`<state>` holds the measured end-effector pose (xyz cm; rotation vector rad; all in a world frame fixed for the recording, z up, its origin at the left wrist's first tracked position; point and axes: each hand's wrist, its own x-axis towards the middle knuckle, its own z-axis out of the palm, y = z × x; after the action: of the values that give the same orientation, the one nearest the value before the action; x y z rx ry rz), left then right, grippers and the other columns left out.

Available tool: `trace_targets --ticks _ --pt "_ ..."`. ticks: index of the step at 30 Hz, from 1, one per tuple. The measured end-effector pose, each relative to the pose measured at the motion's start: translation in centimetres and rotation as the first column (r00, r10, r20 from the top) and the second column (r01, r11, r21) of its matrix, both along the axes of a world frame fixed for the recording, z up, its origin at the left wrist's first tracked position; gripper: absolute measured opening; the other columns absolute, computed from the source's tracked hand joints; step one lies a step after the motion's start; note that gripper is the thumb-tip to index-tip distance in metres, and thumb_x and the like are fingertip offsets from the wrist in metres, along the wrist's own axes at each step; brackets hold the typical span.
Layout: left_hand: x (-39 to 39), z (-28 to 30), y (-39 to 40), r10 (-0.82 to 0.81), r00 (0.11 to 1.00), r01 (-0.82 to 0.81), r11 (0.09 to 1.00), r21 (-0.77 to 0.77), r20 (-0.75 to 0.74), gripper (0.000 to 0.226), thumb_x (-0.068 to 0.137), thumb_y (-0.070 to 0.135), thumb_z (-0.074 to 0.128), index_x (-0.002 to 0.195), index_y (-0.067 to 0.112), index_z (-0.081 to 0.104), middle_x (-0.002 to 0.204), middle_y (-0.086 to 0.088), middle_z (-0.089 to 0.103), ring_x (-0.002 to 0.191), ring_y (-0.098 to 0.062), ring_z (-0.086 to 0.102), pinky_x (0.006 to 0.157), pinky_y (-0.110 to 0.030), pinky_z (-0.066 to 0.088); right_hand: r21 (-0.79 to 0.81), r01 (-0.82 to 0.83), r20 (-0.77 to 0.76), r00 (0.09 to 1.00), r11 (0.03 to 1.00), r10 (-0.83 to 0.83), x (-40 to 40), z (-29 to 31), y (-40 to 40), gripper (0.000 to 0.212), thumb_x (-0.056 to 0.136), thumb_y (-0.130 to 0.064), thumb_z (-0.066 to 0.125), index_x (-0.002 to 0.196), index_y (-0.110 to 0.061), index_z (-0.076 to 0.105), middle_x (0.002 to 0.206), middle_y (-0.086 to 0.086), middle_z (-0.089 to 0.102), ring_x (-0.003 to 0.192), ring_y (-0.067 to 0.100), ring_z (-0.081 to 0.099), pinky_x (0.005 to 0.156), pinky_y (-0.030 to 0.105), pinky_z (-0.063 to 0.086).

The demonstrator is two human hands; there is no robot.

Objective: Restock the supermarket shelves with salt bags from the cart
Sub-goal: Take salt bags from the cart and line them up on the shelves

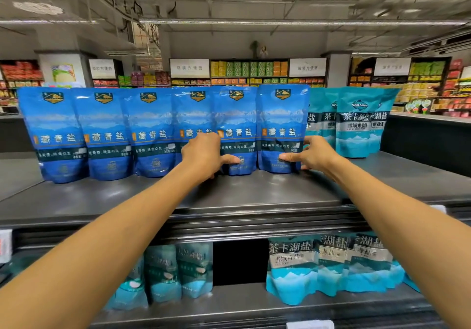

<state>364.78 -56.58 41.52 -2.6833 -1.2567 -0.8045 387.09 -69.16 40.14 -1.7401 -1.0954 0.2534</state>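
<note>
Nearest me, below the top shelf (254,191), a lower tier holds teal salt pouches (328,265) with a dark gap in the middle. On the top shelf, my left hand (204,156) pinches the fifth blue salt bag (237,127); my right hand (312,154) grips the sixth blue salt bag (281,127). Six blue bags stand in a row, teal bags (356,119) beside them. I judge restocking well advanced; the cart is not visible.

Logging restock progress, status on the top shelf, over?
Left hand grips fifth blue bag. Right hand grips sixth blue bag, upright in row. Teal bags close right.
</note>
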Motion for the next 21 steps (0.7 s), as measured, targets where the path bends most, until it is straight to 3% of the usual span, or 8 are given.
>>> trace_targets --ticks 4,6,8,11,13,16,18,21 --pt "-0.4 -0.7 -0.3 -0.018 1.0 0.018 0.999 0.034 0.009 0.064 0.076 0.072 0.064 0.06 0.015 0.038 0.063 -0.003 0.053 0.078 -0.031 0.065 0.071 -0.042 0.057 -0.03 -0.056 -0.034 0.998 0.998 0.055 -0.5 0.0 -0.7 0.031 0.064 -0.027 0.092 0.086 -0.02 0.072 0.074 -0.014 0.074 0.068 0.001 0.065 0.047 0.011 0.045" --pt "-0.9 -0.8 -0.7 -0.01 0.999 0.008 0.999 0.046 0.043 0.064 0.077 0.07 0.064 0.06 0.015 0.038 0.061 -0.003 0.046 0.076 -0.033 0.06 0.066 -0.04 0.053 -0.054 -0.009 0.0 1.0 0.999 0.009 -0.7 0.1 -1.7 0.041 0.065 -0.031 0.092 0.091 -0.014 0.065 0.085 -0.008 0.071 0.077 0.005 0.063 0.057 0.02 0.046" --pt "-1.5 -0.8 -1.3 -0.006 0.993 0.002 0.999 0.035 0.116 0.054 0.084 0.061 0.063 0.066 0.012 0.05 0.068 -0.007 0.052 0.082 -0.035 0.062 0.069 -0.042 0.054 -0.1 0.08 0.046 0.996 0.992 -0.076 -1.1 -0.1 -3.2 0.058 0.068 -0.04 0.089 0.101 -0.012 0.05 0.093 -0.006 0.058 0.083 0.007 0.055 0.066 0.027 0.043" --pt "-2.6 -0.8 -2.9 -0.008 0.947 -0.005 0.999 0.041 0.322 0.029 0.09 0.043 0.058 0.089 0.014 0.058 0.083 -0.006 0.062 0.088 -0.033 0.06 0.069 -0.037 0.046 0.038 0.158 0.101 0.982 0.987 -0.162 -1.7 -0.6 -5.9 0.061 0.079 -0.044 0.079 0.121 -0.014 0.045 0.103 0.002 0.059 0.093 0.016 0.058 0.08 0.035 0.048" --pt "-3.4 -0.9 -4.7 -0.069 0.884 0.066 0.998 0.023 0.462 0.019 0.091 0.038 0.058 0.09 0.019 0.056 0.078 0.001 0.066 0.081 -0.025 0.061 0.066 -0.035 0.043 0.254 0.171 0.095 0.975 0.952 -0.201 -2.4 -1.0 -8.5 0.043 0.086 -0.034 0.075 0.117 -0.014 0.052 0.099 0.002 0.064 0.091 0.016 0.062 0.088 0.039 0.052" --pt "-3.9 -2.1 -9.1 -0.216 0.709 0.346 0.936 -0.063 0.672 0.014 0.093 0.028 0.062 0.083 0.018 0.06 0.063 0.002 0.068 0.059 -0.009 0.063 0.055 -0.031 0.05 0.473 0.073 0.066 0.991 0.878 -0.118 -3.6 -3.0 -13.4 0.02 0.09 -0.017 0.07 0.107 -0.014 0.06 0.089 0.006 0.069 0.086 0.02 0.067 0.083 0.039 0.057" --pt "-3.6 -3.8 -12.6 -0.281 0.563 0.517 0.854 -0.066 0.778 0.014 0.094 0.02 0.061 0.083 0.011 0.061 0.06 0.002 0.066 0.047 -0.008 0.06 0.039 -0.027 0.046 0.538 -0.006 0.068 0.997 0.843 -0.037 -4.2 -5.2 -17.0 0.012 0.092 -0.011 0.066 0.103 -0.013 0.062 0.082 0.009 0.071 0.081 0.022 0.071 0.074 0.032 0.059" --pt "-2.2 -7.9 -17.8 -0.334 0.422 0.662 0.749 -0.034 0.843 0.015 0.093 0.018 0.059 0.081 0.009 0.059 0.059 -0.002 0.06 0.044 -0.011 0.054 0.034 -0.023 0.039 0.543 -0.02 0.057 0.998 0.84 -0.013 -4.7 -9.4 -22.2 0.009 0.093 -0.013 0.065 0.101 -0.013 0.064 0.076 0.009 0.07 0.073 0.017 0.071 0.063 0.022 0.056"
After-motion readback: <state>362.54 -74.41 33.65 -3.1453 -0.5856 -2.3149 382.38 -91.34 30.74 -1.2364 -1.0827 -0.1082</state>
